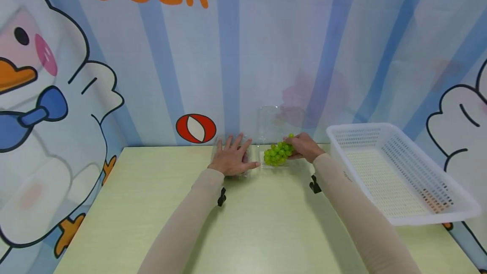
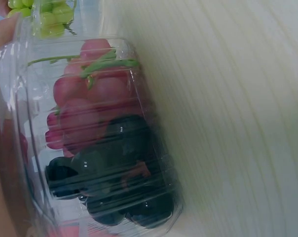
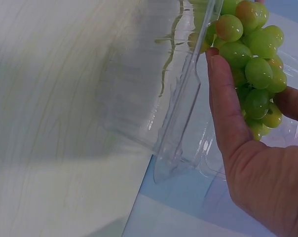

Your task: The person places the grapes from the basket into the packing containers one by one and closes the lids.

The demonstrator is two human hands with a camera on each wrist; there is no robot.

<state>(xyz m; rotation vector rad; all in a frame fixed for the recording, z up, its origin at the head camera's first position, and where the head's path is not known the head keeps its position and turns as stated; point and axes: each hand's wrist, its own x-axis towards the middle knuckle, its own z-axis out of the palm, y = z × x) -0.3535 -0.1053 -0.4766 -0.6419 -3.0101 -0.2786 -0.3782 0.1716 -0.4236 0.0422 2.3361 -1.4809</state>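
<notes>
My left hand [image 1: 232,159] rests with its fingers spread on a closed clear plastic clamshell box. In the left wrist view that box [image 2: 28,163] holds pinkish-red grapes [image 2: 80,118] with green stems and very dark grapes [image 2: 97,165]. To its right, my right hand [image 1: 306,146] holds a bunch of green grapes [image 1: 278,154] between thumb and fingers. The bunch is at a second clear box [image 3: 176,133], whose lid [image 1: 266,117] stands raised against the backdrop. A green stem hangs inside this box's wall in the right wrist view. Whether the bunch touches the box's bottom, I cannot tell.
A white slotted plastic basket [image 1: 409,220] stands on the right side of the pale wooden table [image 1: 152,206]. Right behind the table's far edge hangs a blue-and-white striped cartoon backdrop [image 1: 251,54].
</notes>
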